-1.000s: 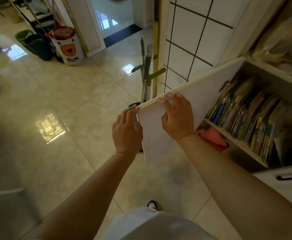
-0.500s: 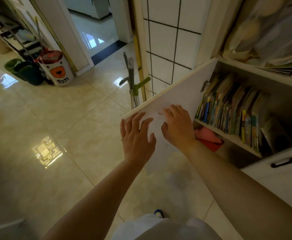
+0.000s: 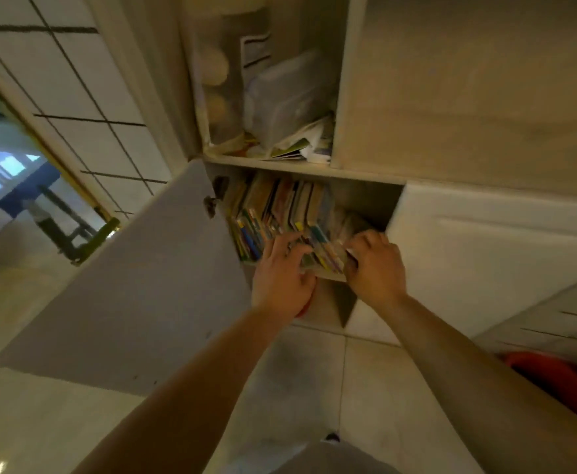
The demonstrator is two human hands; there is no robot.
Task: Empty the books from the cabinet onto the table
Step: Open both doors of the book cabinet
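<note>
White cabinet [image 3: 366,172] with its left door [image 3: 136,289] swung wide open, seen from above through a head-worn camera. Packed upright on the exposed shelf [image 3: 328,276], a row of colourful books [image 3: 280,213], spines facing out and leaning slightly to the right. Reaching into that row, both hands: left hand [image 3: 282,280] with fingers spread and laid against the spines near the middle of the row, thumb down at the shelf edge; right hand [image 3: 374,265] at the row's right end, fingers curled round the outermost books (exact hold hard to read through motion blur). Below the shelf, partly hidden behind the left wrist, something red or pink [image 3: 306,307] in the lower compartment. Above the books, an open compartment stuffed with clear plastic bags [image 3: 287,94] and loose papers [image 3: 300,145]. To the right, closed white doors [image 3: 485,254]. At far left, white wall tiles with dark grout [image 3: 85,97] and a mop handle [image 3: 64,213] beside a doorway. Underfoot, pale glossy floor tiles [image 3: 23,422].
</note>
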